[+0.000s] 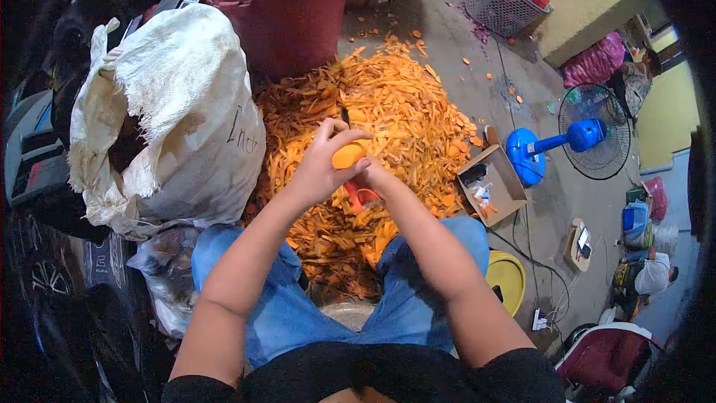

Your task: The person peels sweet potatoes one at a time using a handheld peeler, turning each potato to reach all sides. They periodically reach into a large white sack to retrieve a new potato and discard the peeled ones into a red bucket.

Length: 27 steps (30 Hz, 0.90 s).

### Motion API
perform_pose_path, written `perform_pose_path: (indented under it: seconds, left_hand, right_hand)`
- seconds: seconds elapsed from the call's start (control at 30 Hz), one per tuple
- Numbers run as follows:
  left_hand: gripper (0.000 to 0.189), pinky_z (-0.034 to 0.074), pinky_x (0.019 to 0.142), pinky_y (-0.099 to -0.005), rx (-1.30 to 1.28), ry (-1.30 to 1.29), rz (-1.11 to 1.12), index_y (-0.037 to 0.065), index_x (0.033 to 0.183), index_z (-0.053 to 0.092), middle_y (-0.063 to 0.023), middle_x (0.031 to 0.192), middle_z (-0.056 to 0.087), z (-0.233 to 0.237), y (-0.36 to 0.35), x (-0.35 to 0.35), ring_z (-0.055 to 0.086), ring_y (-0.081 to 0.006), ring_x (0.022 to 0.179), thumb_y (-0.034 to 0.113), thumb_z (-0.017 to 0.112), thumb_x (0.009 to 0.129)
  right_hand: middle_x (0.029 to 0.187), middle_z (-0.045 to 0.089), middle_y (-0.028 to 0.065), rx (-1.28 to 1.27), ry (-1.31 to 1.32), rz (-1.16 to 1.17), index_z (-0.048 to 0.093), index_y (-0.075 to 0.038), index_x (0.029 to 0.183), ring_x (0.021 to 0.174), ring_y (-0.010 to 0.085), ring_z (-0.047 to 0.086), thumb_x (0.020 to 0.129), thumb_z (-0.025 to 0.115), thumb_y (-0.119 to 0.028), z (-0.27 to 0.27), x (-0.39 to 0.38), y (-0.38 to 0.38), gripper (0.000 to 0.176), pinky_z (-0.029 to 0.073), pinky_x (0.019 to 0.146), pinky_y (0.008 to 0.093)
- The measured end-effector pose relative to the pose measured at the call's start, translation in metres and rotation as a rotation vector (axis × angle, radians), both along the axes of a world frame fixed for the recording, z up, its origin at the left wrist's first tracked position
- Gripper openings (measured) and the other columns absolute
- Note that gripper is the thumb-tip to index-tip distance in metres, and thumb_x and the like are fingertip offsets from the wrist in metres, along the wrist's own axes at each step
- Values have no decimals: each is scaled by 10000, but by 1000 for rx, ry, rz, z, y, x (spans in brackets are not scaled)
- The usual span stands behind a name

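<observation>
My left hand point(317, 163) is closed around an orange carrot point(348, 154), its fingers curled over the top and its thumb along the side. Against the carrot's lower right end is my right hand point(374, 177), with fingers bent inward and mostly hidden; what they hold I cannot make out. A narrow dark object point(344, 115) shows just beyond my left fingers. Below my hands, a red-orange looped item point(364, 198) shows over the peels. Under both hands spreads a large heap of orange peels point(403, 104), reaching between my knees.
A white woven sack point(186, 67) stands at left, by a big red tub point(276, 15). To the right are a cardboard box point(507, 186), a blue fan point(529, 157), a yellow lid point(507, 283) and floor cables. Further off are a basket point(503, 4) and another person point(651, 277).
</observation>
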<state>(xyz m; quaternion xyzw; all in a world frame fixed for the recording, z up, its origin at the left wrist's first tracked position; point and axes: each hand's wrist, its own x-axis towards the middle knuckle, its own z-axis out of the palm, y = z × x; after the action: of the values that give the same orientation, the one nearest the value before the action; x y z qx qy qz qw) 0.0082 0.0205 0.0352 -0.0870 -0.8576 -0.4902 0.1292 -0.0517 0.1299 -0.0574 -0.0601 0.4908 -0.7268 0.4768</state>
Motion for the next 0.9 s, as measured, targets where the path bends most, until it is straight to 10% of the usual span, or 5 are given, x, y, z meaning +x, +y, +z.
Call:
perform_pose_path:
  seconds: [0.23, 0.47, 0.9]
  left_hand:
    - [329, 377, 770, -290, 57, -6, -48, 26, 939, 496, -98, 931, 486, 0, -20, -7, 477, -207, 890, 118, 605, 643]
    - [422, 414, 708, -298, 136, -292, 1, 14, 999, 423, -110, 895, 513, -23, -14, -13, 522, -210, 800, 128, 598, 633]
    - [328, 403, 617, -380, -158, -145, 249, 36, 873, 440, -178, 753, 525, -28, -21, -19, 504, -344, 747, 96, 609, 598]
  right_hand:
    - [745, 539, 62, 17, -1, -465, 504, -30, 884, 652, 147, 523, 824, 332, -101, 28, -26, 10, 196, 435, 549, 250]
    - [662, 550, 105, 344, 862, -451, 511, -13, 775, 611, 203, 529, 683, 396, 20, 31, -27, 15, 151, 415, 561, 296]
    - [641, 530, 181, 816, 1194, -80, 495, -53, 724, 643, 349, 516, 665, 484, -173, 64, -11, 17, 134, 400, 581, 429]
